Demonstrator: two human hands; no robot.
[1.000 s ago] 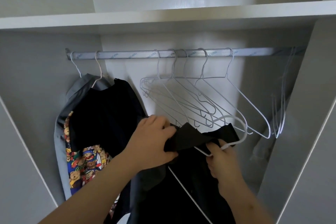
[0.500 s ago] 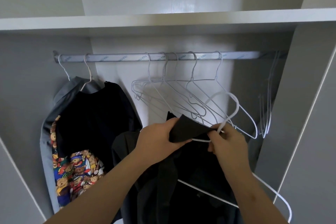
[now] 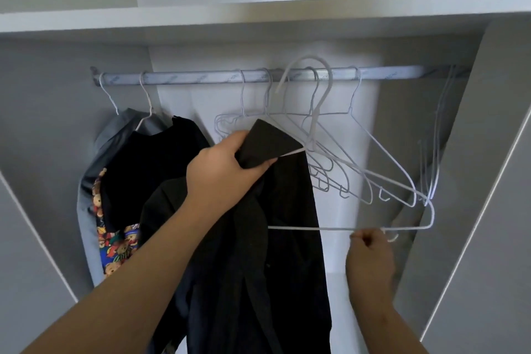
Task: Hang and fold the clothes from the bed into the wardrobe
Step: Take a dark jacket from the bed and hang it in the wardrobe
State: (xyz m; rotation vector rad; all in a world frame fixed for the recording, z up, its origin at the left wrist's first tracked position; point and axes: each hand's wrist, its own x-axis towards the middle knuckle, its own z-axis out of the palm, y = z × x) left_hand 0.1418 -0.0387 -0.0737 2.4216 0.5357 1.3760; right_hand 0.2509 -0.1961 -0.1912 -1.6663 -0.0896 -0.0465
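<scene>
While the left hand [image 3: 227,172] curls its fingers and thumb tightly around an upper corner of the dark garment [image 3: 258,267], it holds that corner up below the middle of the rail [image 3: 201,77]. The right hand [image 3: 370,256], lower and further toward the rail's right end, pinches the bottom bar of the white hanger [image 3: 316,228] between thumb and bent fingers.

One arm of the hanger disappears under the gripped cloth; the other arm and most of the bottom bar stay bare. Its hook arches up across the rail; whether it sits on the rail cannot be told.

The garment is matte charcoal-black, thick-looking, with a stiff pointed flap standing above the left hand. From there it drops in long, heavy folds out of view at the bottom.

Empty wire hangers [image 3: 355,90] hang bunched from the rail's middle. At the rail's left end hang a black top [image 3: 143,169] and a grey garment [image 3: 89,181] with a colourful bear print.
</scene>
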